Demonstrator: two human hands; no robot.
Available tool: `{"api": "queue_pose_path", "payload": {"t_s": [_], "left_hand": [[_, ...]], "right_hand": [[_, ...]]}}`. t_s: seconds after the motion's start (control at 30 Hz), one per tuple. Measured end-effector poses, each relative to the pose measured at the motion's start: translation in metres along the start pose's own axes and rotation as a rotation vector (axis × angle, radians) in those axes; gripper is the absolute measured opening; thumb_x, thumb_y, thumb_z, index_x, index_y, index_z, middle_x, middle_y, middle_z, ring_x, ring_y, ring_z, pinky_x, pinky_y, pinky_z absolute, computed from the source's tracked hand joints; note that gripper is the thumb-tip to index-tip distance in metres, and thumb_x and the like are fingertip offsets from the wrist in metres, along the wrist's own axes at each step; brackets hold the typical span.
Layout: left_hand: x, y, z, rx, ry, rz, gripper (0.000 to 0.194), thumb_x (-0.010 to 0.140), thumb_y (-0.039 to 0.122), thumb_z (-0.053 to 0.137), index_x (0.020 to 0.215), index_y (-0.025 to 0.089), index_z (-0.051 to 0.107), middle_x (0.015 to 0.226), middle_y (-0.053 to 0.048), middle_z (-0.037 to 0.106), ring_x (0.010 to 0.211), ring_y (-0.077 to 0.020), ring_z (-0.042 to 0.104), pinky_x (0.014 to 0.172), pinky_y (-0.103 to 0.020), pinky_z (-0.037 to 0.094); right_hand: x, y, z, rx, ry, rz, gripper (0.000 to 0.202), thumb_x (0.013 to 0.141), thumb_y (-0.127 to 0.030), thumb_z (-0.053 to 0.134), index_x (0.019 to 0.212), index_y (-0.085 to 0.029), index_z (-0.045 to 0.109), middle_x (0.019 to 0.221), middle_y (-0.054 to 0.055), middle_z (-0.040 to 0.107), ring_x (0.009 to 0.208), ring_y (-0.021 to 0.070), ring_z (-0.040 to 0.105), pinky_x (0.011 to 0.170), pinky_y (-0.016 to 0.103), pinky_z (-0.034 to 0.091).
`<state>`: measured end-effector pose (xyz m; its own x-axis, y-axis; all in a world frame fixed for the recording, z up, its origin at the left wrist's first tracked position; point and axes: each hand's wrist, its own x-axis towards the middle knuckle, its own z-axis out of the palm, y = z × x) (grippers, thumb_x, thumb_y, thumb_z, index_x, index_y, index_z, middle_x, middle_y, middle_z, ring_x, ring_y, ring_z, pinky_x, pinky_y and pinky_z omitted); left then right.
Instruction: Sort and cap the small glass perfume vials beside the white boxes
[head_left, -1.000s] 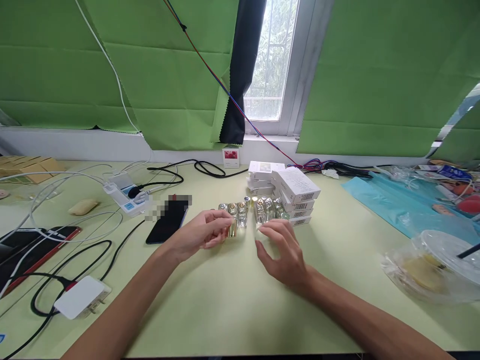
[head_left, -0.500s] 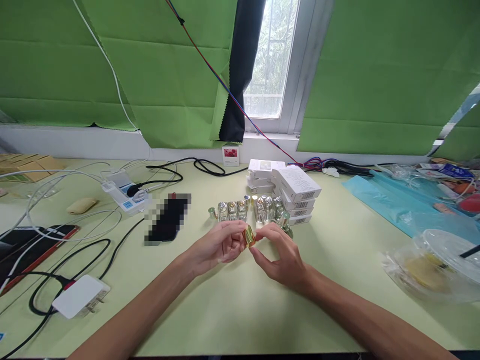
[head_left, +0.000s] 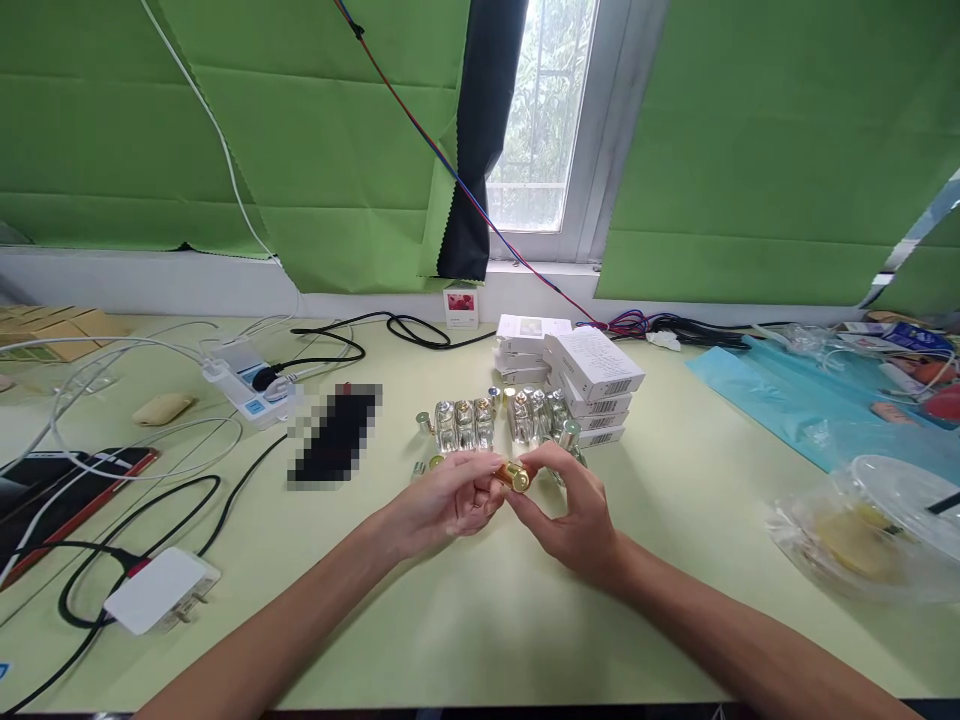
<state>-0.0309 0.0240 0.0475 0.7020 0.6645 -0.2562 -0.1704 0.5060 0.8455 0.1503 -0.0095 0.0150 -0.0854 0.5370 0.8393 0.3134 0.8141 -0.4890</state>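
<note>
While the left hand (head_left: 459, 497) pinches a gold cylindrical cap (head_left: 514, 475) between thumb and curled fingers, the right hand (head_left: 574, 505) brackets its nearer end with thumb and forefinger, seemingly pinching it too. The cap is raised above the pale green tabletop (head_left: 487, 630), between the two hands. Its long axis slants from upper left to lower right; the far end disappears into the left fingers, and the round end points towards the viewer, slightly down and right.

Just beyond stand two rows of clear glass bottles, a left row (head_left: 465, 426) and a right row (head_left: 537, 414). A pale green metallic cap (head_left: 571, 431) shows just behind the right hand, and small caps (head_left: 418, 468) lie beside the left one.

Behind the right row, white cartons (head_left: 596, 365) are stacked. Farther left lie a pixelated dark slab (head_left: 334, 437), a power strip (head_left: 247, 388) and a white charger (head_left: 163, 590), prongs showing; farther right, a blue plastic sheet (head_left: 757, 395) and a clear lidded container (head_left: 862, 535). Green fabric (head_left: 337, 150) hangs beside the window (head_left: 536, 130).
</note>
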Motion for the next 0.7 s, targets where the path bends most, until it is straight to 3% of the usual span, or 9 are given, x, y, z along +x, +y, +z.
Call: {"api": "queue_pose_path", "payload": {"t_s": [0.3, 0.7], "left_hand": [[0.0025, -0.0028, 0.0006, 0.020, -0.024, 0.011, 0.029, 0.087, 0.038, 0.071, 0.075, 0.012, 0.063, 0.053, 0.002, 0.054, 0.037, -0.0036, 0.040, 0.037, -0.018, 0.024], [0.0017, -0.0025, 0.0022, 0.047, -0.037, -0.007, 0.029, 0.090, 0.038, 0.067, 0.077, 0.012, 0.064, 0.054, 0.002, 0.054, 0.037, -0.0031, 0.040, 0.038, -0.017, 0.026]], "right_hand": [[-0.0020, -0.0011, -0.0012, 0.014, 0.009, 0.023, 0.022, 0.088, -0.017, 0.068, 0.105, -0.023, 0.055, 0.079, -0.001, 0.059, 0.069, 0.0141, 0.058, 0.063, 0.028, 0.053], [0.0000, -0.0035, -0.0017, 0.025, 0.027, 0.015, 0.021, 0.088, -0.017, 0.068, 0.104, -0.023, 0.056, 0.079, -0.001, 0.060, 0.067, 0.0135, 0.059, 0.062, 0.027, 0.053]]}}
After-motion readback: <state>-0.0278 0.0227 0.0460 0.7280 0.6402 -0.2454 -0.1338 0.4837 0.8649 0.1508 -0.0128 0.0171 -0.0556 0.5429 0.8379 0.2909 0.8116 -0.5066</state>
